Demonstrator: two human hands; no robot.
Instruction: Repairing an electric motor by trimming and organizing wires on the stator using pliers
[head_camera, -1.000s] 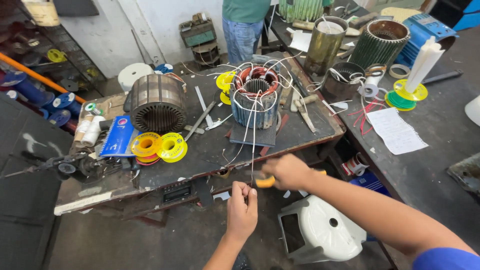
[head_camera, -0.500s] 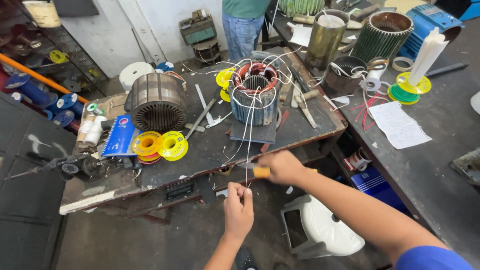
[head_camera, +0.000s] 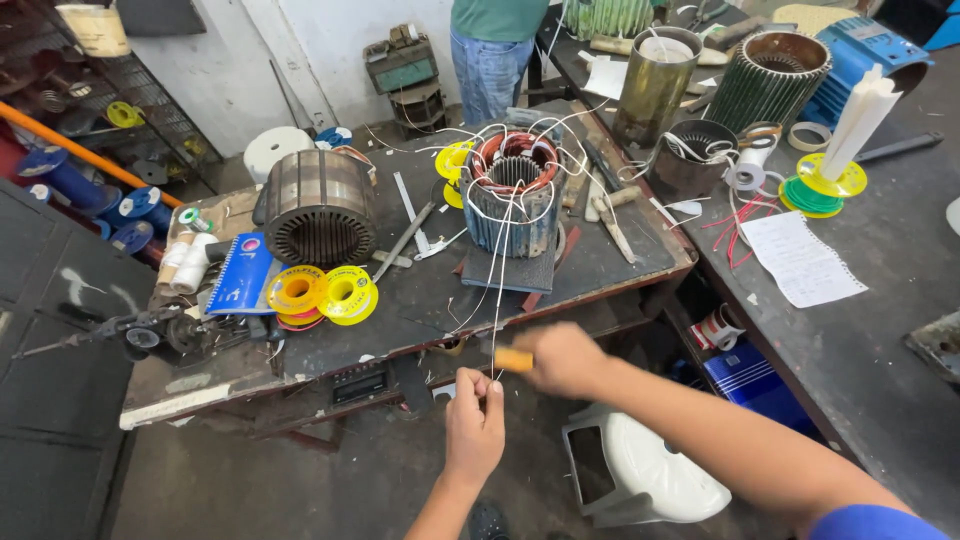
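Compared with half a second earlier, both hands have stayed at the near edge of the workbench (head_camera: 420, 320); the right hand sits slightly lower and nearer the left, and the wires remain taut.

On the left of the bench lies a blue rectangular booklet (head_camera: 240, 275) with a round emblem, flat, beside two yellow tape spools (head_camera: 322, 294) with printed faces. Behind them an empty stator core (head_camera: 320, 208) lies on its side, bore facing the camera.

The left hand (head_camera: 474, 428) is closed, thumb and forefinger pinched on the thin white wires (head_camera: 497, 270) at their near ends. These wires run as a long, nearly straight bundle from the wound stator (head_camera: 513, 205) at bench centre down toward the viewer, over the bench edge. The stator stands upright, its axis vertical, copper windings uppermost.

The right hand (head_camera: 566, 358) is clenched round an orange-handled tool (head_camera: 513, 360), handle pointing left, touching the wires just above the left hand.

Further right, a white printed sheet (head_camera: 803, 258) lies flat on the adjoining table, near green and yellow discs (head_camera: 822, 188) bearing a white paper roll.
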